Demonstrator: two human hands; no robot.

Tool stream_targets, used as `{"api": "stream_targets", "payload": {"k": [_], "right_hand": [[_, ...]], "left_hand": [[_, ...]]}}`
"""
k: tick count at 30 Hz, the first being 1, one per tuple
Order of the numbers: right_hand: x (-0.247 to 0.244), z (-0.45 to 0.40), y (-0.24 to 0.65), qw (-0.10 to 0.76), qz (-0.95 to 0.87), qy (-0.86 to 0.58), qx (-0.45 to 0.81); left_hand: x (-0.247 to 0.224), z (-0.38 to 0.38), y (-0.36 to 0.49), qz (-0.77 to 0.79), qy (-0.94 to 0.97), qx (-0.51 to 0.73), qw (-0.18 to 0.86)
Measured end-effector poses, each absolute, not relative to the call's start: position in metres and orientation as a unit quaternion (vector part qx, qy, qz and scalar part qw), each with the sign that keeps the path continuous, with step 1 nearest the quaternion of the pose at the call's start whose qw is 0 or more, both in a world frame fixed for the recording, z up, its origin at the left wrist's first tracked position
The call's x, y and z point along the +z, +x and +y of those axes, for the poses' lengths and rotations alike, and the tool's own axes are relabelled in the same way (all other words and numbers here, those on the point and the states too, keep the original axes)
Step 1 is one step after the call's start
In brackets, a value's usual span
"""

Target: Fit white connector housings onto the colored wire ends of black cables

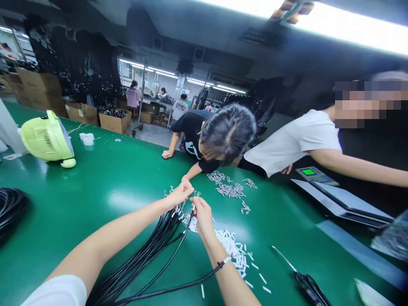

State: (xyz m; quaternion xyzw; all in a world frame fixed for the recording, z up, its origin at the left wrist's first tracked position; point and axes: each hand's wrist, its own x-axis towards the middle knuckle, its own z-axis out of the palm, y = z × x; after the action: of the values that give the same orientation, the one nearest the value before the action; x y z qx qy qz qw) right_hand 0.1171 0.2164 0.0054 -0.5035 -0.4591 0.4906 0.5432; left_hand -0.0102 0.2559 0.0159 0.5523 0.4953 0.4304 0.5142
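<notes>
My right hand (203,212) is closed around the end of a black cable (183,243), with thin coloured wires (197,194) fanning out past its fingertips. Just beside it my left hand (180,194) is pinched shut near those wires; whatever sits between its fingers is too small to make out. Below both hands lies a bundle of black cables (140,259) with stripped, white-tagged ends. One separate cable (178,289) crosses in front of my right forearm. White tube pieces (231,246) are heaped to the right of my right hand.
A co-worker (228,131) leans over the far table edge, a hand close to mine. Grey small parts (229,189) lie in piles there. A soldering iron (302,280) rests at right, a scale (317,175) behind. At left are a green fan (44,138) and coiled cable (11,212).
</notes>
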Motion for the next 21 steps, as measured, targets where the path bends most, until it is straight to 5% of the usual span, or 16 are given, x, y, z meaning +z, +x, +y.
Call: {"api": "stream_targets", "payload": {"k": [6,17,21], "right_hand": [[0.022,0.175,0.145,0.571,-0.428,-0.526,0.462],[0.017,0.111,0.184,0.63,-0.365,-0.513,0.454],[0.022,0.092,0.201,0.623,-0.362,-0.514,0.466]], "left_hand": [[0.031,0.16,-0.006,0.483,0.606,0.388,0.499],[0.021,-0.009,0.016,0.284,0.895,0.028,0.343],[0.036,-0.01,0.021,0.286,0.853,0.074,0.43]]}}
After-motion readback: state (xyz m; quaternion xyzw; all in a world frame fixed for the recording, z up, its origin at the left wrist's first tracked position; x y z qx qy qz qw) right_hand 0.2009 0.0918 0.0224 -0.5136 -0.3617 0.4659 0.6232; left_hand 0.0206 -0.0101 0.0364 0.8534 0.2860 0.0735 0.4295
